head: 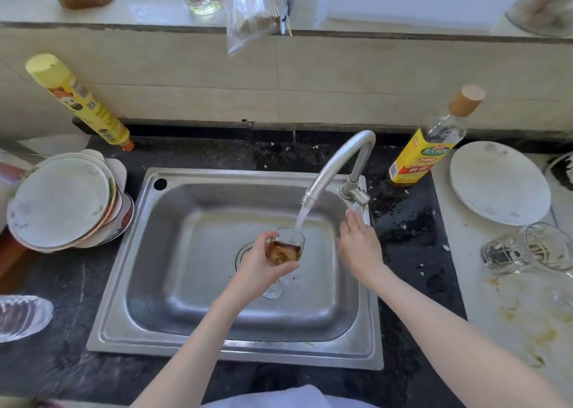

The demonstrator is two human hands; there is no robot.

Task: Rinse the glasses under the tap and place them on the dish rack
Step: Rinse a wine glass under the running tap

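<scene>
Head view, frame centre: a stemmed glass (285, 247) holding brownish liquid sits under the tap (336, 167) stream, above the sink (192, 283) basin. Left hand (259, 268) wraps its fingers round the bowl. Right hand (359, 246), fingers straight, reaches the tap lever near the sink's right rim. Tumbler (527, 247) lies at right edge; stacked plates (62, 202) sit left.

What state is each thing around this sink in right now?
tap: running, water streaming into the glass
stemmed glass: held upright over the sink, brownish liquid inside
left hand: grips the stemmed glass
right hand: fingers relaxed, reaching to the tap handle
sink: wet, holds no dishes
tumbler: lying on its side, dirty
stack of plates: tilted, unwashed
</scene>
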